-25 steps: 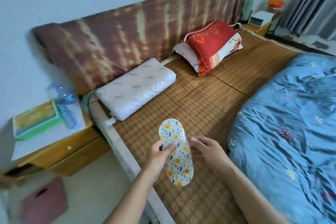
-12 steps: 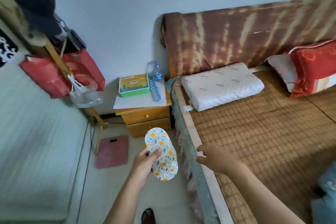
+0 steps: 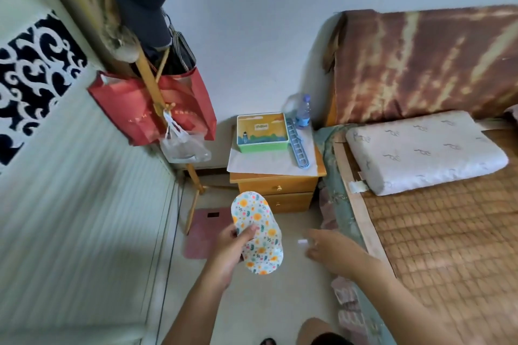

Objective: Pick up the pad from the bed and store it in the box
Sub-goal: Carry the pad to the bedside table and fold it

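My left hand (image 3: 232, 249) pinches the oval pad (image 3: 258, 232), white with orange and blue flowers, and holds it upright over the floor beside the bed (image 3: 448, 232). The box (image 3: 262, 131), green with a picture lid, sits shut on the wooden nightstand (image 3: 276, 185) ahead, well beyond the pad. My right hand (image 3: 333, 252) hovers to the right of the pad, blurred, fingers apart and holding nothing.
A water bottle (image 3: 303, 112) and a blue plastic rack (image 3: 297, 143) stand beside the box. A red bag (image 3: 157, 103) and a clear bag hang from a wooden stand at the left. A pink scale (image 3: 204, 230) lies on the floor. A white pillow (image 3: 426, 148) rests on the bed.
My view has swung left from the bed to the nightstand. The pad has come off the mat and now hangs over the floor in my left hand; my right hand followed.
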The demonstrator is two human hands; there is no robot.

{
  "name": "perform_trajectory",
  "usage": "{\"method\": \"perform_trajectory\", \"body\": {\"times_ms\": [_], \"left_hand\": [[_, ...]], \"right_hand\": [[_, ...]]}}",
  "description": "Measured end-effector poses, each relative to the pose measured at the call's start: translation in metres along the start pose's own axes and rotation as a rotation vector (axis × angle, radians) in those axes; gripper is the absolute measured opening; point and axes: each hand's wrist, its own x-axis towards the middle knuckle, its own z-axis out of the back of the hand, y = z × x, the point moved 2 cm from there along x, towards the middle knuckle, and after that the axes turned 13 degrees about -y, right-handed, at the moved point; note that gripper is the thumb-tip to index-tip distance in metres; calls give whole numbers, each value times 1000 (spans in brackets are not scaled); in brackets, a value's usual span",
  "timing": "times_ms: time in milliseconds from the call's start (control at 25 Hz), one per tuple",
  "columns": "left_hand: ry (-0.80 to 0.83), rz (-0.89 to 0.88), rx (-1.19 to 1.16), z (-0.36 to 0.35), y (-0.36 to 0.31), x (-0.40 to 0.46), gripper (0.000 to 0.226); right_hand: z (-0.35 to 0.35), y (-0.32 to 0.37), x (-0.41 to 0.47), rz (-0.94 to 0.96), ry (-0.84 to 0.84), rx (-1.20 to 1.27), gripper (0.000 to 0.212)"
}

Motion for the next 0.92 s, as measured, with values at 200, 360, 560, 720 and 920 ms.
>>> {"method": "perform_trajectory", "body": {"times_ms": [200,360,560,720,920], "left_hand": [[18,16,14,-8,-45,68,19],[7,34,-53,-31,-83,129,17],[-29,51,-54,-81,-148,219,22],[-52,-23,-2,-97,-177,249,34],[-78,-143,94,-105,-201,291,54]], "right_hand": [[20,26,82,54,-31,164,40],[50,44,156,150,98,612,24],[97,44,272,14,23,831,41],[114,48,309,31,-76,805,45],[134,54,354,57,-239,653,22]]}}
